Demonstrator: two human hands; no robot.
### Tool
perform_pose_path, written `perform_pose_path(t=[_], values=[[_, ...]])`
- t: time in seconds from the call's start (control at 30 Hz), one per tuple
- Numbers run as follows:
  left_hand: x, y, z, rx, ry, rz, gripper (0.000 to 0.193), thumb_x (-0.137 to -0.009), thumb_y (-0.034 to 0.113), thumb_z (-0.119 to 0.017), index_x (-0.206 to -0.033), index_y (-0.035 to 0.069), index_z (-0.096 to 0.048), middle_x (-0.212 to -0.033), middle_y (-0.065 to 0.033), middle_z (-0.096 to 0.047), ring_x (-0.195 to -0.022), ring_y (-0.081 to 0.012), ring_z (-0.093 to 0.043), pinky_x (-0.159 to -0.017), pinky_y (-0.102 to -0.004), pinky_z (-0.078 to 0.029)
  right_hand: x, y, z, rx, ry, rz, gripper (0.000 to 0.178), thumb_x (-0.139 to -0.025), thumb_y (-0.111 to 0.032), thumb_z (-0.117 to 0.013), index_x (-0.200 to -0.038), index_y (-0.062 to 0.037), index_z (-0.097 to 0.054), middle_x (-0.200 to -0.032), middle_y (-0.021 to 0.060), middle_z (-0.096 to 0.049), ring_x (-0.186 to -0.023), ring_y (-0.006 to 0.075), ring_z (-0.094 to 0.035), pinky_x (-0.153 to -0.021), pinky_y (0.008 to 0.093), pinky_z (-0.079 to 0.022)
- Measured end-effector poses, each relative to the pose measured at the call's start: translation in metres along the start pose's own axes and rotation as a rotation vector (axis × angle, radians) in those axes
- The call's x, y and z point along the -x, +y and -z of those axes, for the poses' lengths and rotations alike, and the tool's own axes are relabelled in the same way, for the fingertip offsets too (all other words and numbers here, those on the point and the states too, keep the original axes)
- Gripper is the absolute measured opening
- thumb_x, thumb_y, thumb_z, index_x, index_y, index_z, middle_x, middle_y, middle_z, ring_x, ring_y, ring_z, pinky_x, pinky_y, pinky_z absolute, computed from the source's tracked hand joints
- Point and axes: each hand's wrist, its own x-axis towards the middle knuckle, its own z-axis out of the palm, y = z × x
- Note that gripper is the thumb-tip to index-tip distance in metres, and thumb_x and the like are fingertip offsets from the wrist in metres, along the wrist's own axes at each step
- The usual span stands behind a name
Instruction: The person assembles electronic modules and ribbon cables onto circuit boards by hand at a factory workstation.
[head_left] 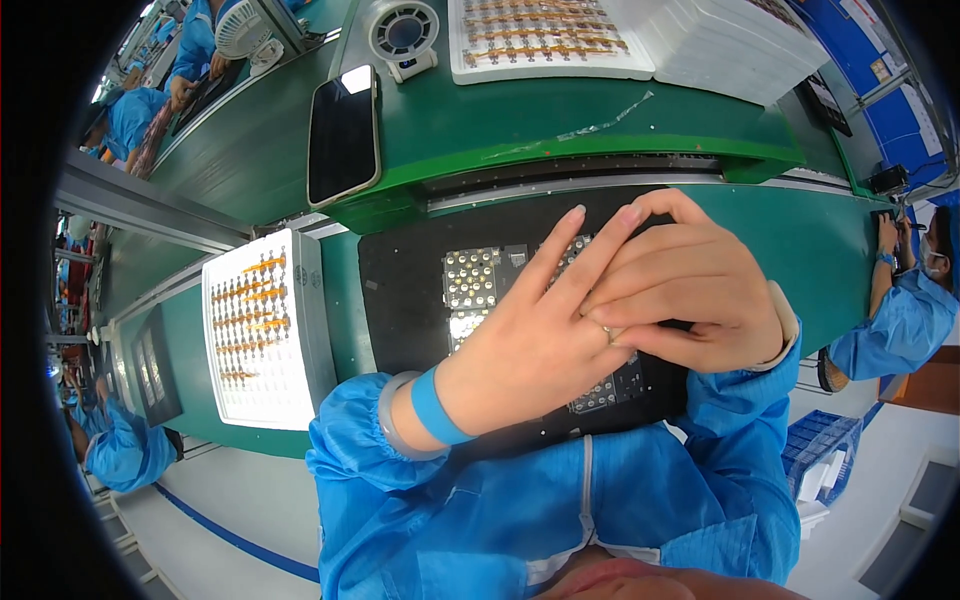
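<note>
Above a black mat [400,280], my two hands meet. My left hand [545,325] has its index and middle fingers stretched out and apart, and it holds nothing that I can see. My right hand [700,285] is closed, its thumb and fingertips pinching at a small ring [608,331] on a finger of the left hand. A blue band [436,408] circles my left wrist. Beneath the hands, square panels [470,278] with rows of small round metallic parts lie on the mat, partly hidden by my hands.
A white foam tray [255,400] with rows of orange-tailed parts stands left of the mat. On the raised green shelf [480,125] are a phone [343,145], a small fan [404,38], a similar tray [560,70] and stacked white trays [735,55]. Co-workers sit at both sides.
</note>
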Motion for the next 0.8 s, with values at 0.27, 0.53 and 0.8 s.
perform_pose_path(t=[0.27, 0.53, 0.8], values=[[-0.001, -0.002, -0.007, -0.039, 0.116, -0.044, 0.018, -0.073, 0.023, -0.061, -0.085, 0.012, -0.069, -0.120, -0.0134, -0.057, -0.132, -0.0364, -0.034, -0.108, -0.0540, -0.028, -0.001, 0.000, -0.001, 0.000, 0.001, -0.009, 0.016, -0.071, -0.008, -0.071, -0.087, -0.0063, -0.066, -0.088, 0.0038, -0.066, -0.084, 0.0234, -0.061, -0.083, 0.0431, -0.041], [0.002, -0.008, -0.007, -0.066, 0.145, -0.040, 0.033, -0.071, 0.017, -0.063, -0.104, 0.011, -0.065, -0.128, -0.0109, -0.051, -0.130, -0.0366, -0.037, -0.105, -0.0522, -0.033, -0.002, -0.006, 0.017, 0.098, 0.116, -0.002, 0.020, -0.070, -0.007, -0.071, -0.089, -0.0028, -0.067, -0.089, 0.0090, -0.067, -0.085, 0.0255, -0.062, -0.083, 0.0422, -0.043], [-0.003, -0.007, -0.009, -0.162, 0.155, -0.096, 0.038, -0.068, 0.011, -0.065, -0.107, 0.014, -0.064, -0.135, -0.0088, -0.045, -0.126, -0.0381, -0.041, -0.101, -0.0508, -0.038, 0.017, 0.003, 0.026, -0.073, 0.513, -0.027, 0.013, -0.074, 0.001, -0.066, -0.087, 0.0030, -0.065, -0.086, 0.0159, -0.067, -0.080, 0.0252, -0.060, -0.074, 0.0356, -0.046]])
